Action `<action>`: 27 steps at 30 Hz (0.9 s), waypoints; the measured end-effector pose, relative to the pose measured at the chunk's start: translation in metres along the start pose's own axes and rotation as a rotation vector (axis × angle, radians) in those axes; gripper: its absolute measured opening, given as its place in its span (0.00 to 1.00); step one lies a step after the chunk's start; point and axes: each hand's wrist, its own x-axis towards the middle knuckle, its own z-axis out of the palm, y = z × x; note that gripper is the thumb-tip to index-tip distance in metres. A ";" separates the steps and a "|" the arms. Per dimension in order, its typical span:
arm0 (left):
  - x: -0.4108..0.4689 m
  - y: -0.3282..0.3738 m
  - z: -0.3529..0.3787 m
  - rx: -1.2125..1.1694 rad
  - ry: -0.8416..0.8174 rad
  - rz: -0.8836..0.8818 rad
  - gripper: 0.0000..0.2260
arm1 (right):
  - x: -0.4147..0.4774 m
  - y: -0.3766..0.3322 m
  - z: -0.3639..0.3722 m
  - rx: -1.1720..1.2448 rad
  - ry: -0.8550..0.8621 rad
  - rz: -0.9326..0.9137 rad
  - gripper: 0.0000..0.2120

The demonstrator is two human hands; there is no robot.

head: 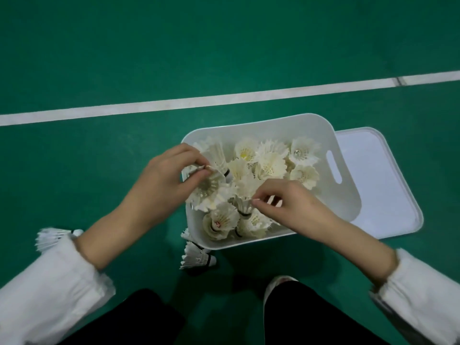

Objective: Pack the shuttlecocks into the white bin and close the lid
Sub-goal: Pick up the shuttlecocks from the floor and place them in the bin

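Person crouched over a white bin (273,123) on a green floor (99,58). The bin stands open, just this side of a white line (174,105). Its lid (388,190) lies flat on the floor to the right, with the bin's right end overlapping it. A handle slot (333,168) shows in the bin's right wall.

Contents: the bin holds a loose heap of white feather shuttlecocks (270,165), most with skirts facing up, filling it from the far wall to the near one.

Left hand (161,180): over the bin's left rim, grip closed, thumb and fingers pinching the skirt of the rim shuttlecock (207,191), which lies at the heap's left edge.

Right hand (296,205): over the bin's near half, grip closed to a fingertip pinch on the feather edge of the middle shuttlecock (245,207), which stands cork down in the heap.

Outside the bin: a loose shuttlecock (196,256) lies on its side on the floor, just beside the near left corner. A second one (53,239) lies well to the left, partly behind the left sleeve (49,282). Both sleeves are white. Dark trouser legs and one light shoe (280,282) appear at the bottom edge.
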 end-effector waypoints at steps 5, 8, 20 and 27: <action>-0.004 -0.006 0.000 0.001 0.033 -0.046 0.05 | 0.007 0.009 0.016 -0.114 -0.043 -0.036 0.10; -0.005 -0.005 0.000 -0.016 0.033 -0.031 0.07 | 0.011 0.014 0.029 -0.247 -0.092 -0.107 0.12; -0.010 -0.006 0.007 -0.033 -0.082 0.010 0.06 | 0.022 0.020 0.036 -0.497 -0.289 -0.027 0.13; 0.006 0.011 0.014 -0.013 -0.144 0.073 0.04 | -0.006 -0.014 -0.029 -0.083 0.167 0.008 0.11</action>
